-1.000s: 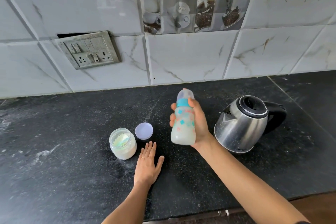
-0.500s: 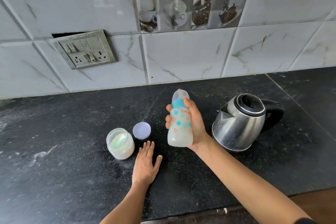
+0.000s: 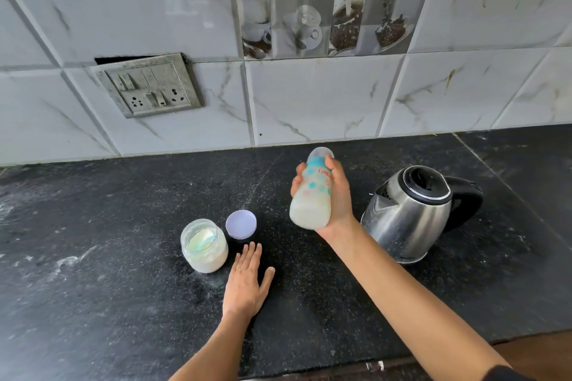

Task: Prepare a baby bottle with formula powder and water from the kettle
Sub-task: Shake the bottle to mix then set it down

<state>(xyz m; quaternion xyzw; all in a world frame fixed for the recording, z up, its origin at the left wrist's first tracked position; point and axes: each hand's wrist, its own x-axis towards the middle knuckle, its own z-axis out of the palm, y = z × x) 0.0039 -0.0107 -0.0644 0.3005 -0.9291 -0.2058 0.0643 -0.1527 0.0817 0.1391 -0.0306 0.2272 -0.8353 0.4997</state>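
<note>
1 right hand [image 3: 339,198] curls round the baby bottle [image 3: 309,210] left of the kettle [image 3: 408,219]; best shaken briskly, cap tight. Left hand [image 3: 244,284] lies flat, fingers straight.

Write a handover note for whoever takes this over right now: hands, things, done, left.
Right hand: fingers wrapped round the baby bottle, held tilted above the counter.
Left hand: flat on the counter, holding nothing.
Formula jar is open, its lid lying beside it; kettle stands to the right.
Done: bottle capped, milky mix inside.
Left, probably: finish mixing, set the bottle down, re-lid the jar.
</note>
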